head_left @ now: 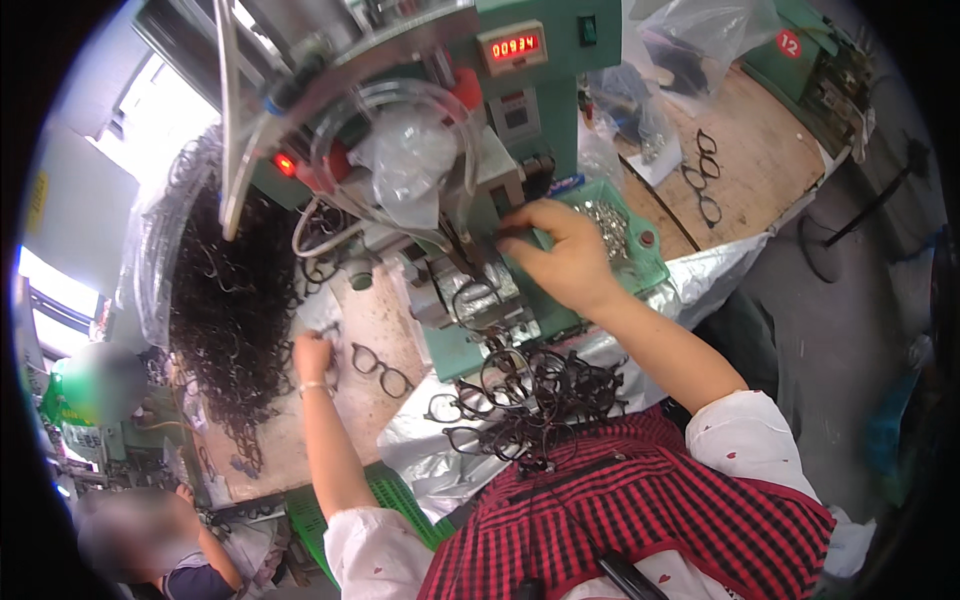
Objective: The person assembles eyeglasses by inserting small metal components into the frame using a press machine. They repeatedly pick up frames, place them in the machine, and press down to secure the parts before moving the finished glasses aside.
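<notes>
On the wooden table left of the green bench machine, my left hand (313,357) is closed around a dark eyeglass frame (332,332), partly covered by the fingers. Another dark eyeglass frame (381,371) lies just to its right. My right hand (566,256) reaches to the working head of the machine (530,110), thumb and forefinger drawn together; whatever is between them is hidden. A dark frame (476,300) sits at the machine's fixture, below those fingertips. Nearest my body, a tangled heap of dark eyeglass frames (545,395) rests at the foil-covered edge.
Beside my right wrist stands a green tray (640,245) of small metal parts. A tall pile of dark frames (230,290) rises at the left. Further frames (703,175) lie on the right-hand table. Clear hoses (232,120) hang at the machine. Another person (150,535) sits lower left.
</notes>
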A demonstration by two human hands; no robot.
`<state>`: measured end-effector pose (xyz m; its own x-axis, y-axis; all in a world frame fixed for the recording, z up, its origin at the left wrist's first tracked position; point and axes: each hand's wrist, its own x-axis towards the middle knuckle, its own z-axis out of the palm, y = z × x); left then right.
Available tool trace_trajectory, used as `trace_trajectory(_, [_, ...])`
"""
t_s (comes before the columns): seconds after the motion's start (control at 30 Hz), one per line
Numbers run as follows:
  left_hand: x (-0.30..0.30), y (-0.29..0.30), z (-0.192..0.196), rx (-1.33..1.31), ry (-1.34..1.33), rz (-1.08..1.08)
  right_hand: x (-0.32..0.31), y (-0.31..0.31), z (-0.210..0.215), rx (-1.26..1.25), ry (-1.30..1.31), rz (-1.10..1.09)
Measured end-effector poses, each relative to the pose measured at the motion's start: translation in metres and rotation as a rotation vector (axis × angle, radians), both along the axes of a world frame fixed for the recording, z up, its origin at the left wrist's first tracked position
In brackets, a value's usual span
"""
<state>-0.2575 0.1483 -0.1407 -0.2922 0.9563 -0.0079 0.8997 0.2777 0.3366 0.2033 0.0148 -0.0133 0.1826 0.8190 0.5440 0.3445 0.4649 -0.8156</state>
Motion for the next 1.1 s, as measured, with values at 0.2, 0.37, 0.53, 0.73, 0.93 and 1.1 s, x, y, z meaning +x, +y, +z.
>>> trace_trajectory(0.2, [0.002, -0.083, 0.015, 0.397, -0.577, -0.069, -0.026, -0.006, -0.018, -0.130, 0.310, 0.100])
trace_trajectory(0.37, [0.091, -0.133, 0.076, 0.305, -1.405, 0.295, -0.032, -0.007, -0.016, -0.095, 0.410, 0.057])
trace_trajectory(0.53, [0.112, -0.164, 0.049, 0.135, -1.890, 0.043, -0.045, -0.004, -0.004, -0.117, 0.472, 0.203])
trace_trajectory(0.73, [0.158, -0.216, 0.118, 0.449, -1.699, -0.205, -0.043, -0.004, 0.004, -0.169, 0.404, 0.164])
trace_trajectory(0.93, [0.203, -0.167, 0.190, 1.117, -0.587, -0.698, -0.051, -0.007, -0.002, -0.135, 0.487, 0.195])
trace_trajectory(1.1, [0.243, -0.125, 0.190, 1.059, -1.073, -0.659, -0.019, -0.015, -0.013, -0.253, 0.411, 0.016])
